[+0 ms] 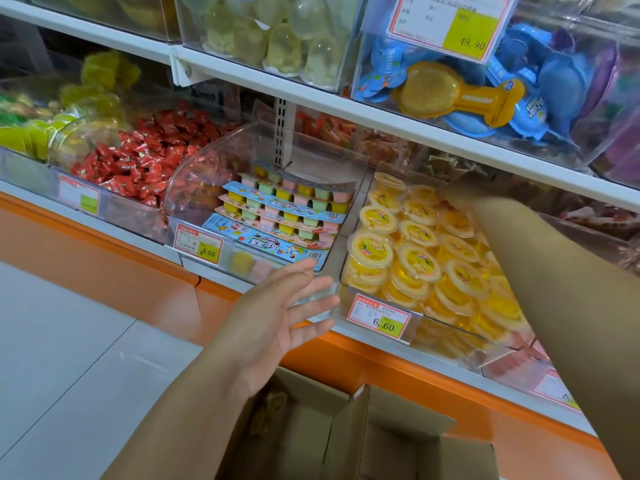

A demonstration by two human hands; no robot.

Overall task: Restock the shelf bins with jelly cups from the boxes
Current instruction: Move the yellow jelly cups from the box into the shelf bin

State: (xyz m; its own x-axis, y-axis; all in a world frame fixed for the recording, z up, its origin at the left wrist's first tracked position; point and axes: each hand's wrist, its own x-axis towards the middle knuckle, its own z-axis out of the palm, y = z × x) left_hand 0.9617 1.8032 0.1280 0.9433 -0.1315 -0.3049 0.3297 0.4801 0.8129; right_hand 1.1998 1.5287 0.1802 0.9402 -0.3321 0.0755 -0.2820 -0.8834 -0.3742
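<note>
My left hand [284,306] is spread open, fingers straight, at the front corner of the tray-pack bin [194,188]. My right hand [465,199] is deep in the neighbouring bin [460,336], blurred above the yellow jelly cups [372,249]; I cannot tell its hold. An open cardboard box [311,410] sits below.

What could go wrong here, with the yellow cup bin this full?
The jelly cups are heaped high in the clear bin; the right forearm reaching over them could knock some out, toward the cardboard box. The left hand is open at the bin's corner, gripping nothing, so the bin may shift.
</note>
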